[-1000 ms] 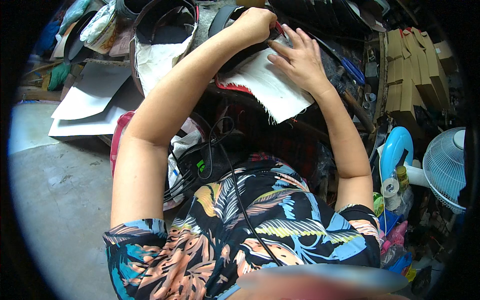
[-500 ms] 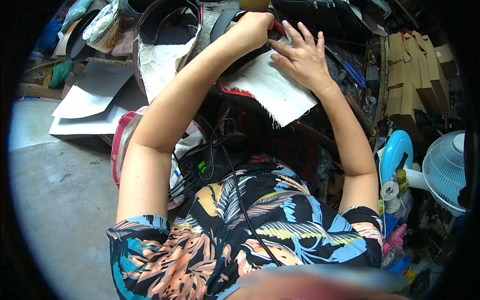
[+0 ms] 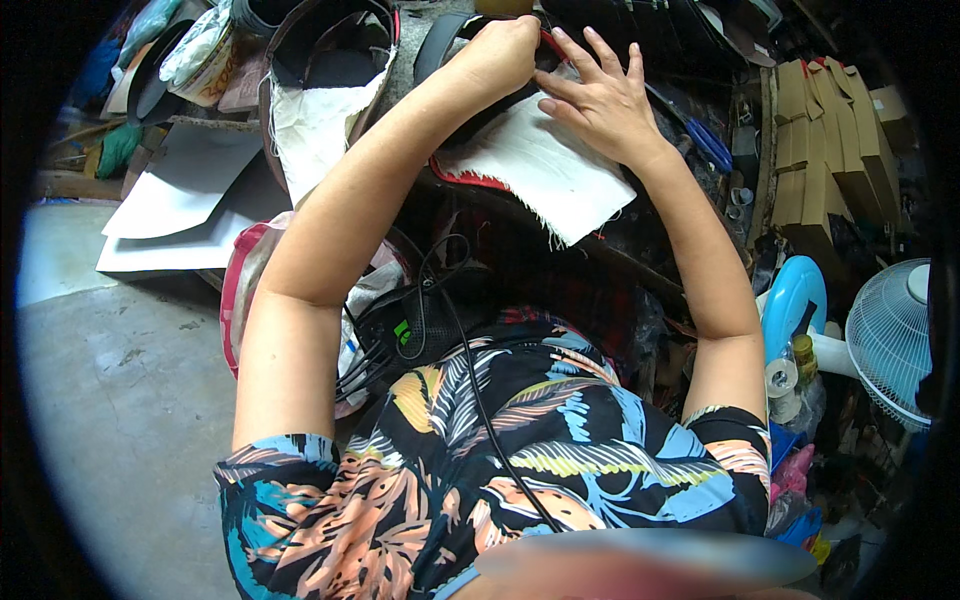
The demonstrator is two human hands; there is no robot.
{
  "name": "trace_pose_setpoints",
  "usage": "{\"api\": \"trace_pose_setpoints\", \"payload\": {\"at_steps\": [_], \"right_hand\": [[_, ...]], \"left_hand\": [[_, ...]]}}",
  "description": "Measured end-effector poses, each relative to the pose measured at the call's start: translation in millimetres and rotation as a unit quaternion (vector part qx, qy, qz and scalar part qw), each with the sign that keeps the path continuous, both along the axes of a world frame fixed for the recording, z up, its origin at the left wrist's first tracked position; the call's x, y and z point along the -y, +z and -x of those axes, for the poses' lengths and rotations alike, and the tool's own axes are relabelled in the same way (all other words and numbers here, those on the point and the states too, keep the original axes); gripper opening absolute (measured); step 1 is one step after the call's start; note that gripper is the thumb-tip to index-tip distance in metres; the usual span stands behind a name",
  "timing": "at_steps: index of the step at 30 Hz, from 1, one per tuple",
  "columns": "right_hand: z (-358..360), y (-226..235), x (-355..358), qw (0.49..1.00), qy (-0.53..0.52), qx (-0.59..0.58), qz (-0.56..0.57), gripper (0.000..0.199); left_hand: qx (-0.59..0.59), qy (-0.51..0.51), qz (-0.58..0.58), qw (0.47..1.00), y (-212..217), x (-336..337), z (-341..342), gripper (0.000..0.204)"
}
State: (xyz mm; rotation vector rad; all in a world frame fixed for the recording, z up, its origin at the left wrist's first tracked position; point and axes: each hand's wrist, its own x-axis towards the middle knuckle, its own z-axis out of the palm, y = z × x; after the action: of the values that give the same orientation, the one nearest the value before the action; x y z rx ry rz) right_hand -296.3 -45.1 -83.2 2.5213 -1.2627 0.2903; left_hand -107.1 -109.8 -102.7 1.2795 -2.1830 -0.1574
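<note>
Cluttered workbench (image 3: 700,60): hands (image 3: 600,100) on white cloth (image 3: 540,170)

Even, soft daylight, brightest on the concrete floor (image 3: 90,400) at left; the far right and upper corners fall into gloom. No hard shadows, mild glare on the white cloth (image 3: 540,170). Strong fisheye bending, black vignette around the rim. Centre sharp; a blurred smear sits along the bottom edge

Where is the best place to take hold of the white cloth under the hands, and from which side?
Probably the frayed free corner of the white cloth, from the near right. It hangs past the dark piece, while the right hand lies flat on its far end and the left hand is fisted beside it.
</note>
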Motion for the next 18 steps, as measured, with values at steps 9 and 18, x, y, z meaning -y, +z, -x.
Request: {"api": "trace_pose_setpoints", "payload": {"at_steps": [9,18], "right_hand": [[31.8,19.8,0.5,0.994,0.012,-0.029,0.109,0.044],[17.1,11.7,-16.1,0.999,0.026,0.039,0.007,0.05]], "left_hand": [[0.003,-0.008,-0.05,0.999,30.7,-24.6,-9.0,0.02],[-0.02,0.009,-0.129,0.991,41.7,-28.5,-11.5,0.025]]}}
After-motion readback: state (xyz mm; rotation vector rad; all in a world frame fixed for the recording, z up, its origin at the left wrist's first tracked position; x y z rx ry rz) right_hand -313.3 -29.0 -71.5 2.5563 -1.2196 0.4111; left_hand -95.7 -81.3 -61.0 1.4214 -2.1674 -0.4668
